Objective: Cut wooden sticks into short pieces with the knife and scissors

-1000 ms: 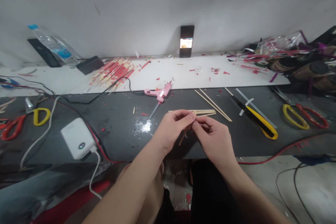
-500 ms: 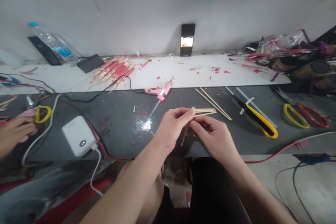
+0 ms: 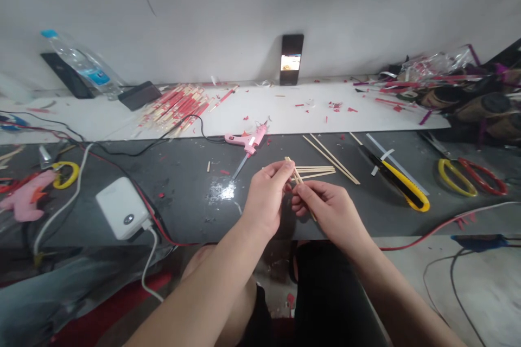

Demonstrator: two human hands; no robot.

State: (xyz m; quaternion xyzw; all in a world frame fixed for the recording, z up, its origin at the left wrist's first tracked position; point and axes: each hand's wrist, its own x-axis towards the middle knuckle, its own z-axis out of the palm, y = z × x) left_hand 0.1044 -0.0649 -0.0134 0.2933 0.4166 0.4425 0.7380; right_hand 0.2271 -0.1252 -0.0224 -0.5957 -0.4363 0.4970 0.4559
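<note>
L hand (image 3: 267, 192) pinches the sticks (image 3: 298, 177) near their top end, thumb pressed on; R hand (image 3: 329, 203) has the same bunch lower down, thumb against fingertips. It's left of the knife (image 3: 401, 187), tilted, over the counter (image 3: 183, 200) (exact no. of sticks hard to tell). Best approx. equal pressure w/ both thumbs, tips flush, no twisting, as thin wood may slip or snap. Loose sticks (image 3: 317, 168) are also left of the knife, so mind them, esp. w/ R fingers.

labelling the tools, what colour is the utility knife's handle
Yellow and black handle, best seen in the head view.
</note>
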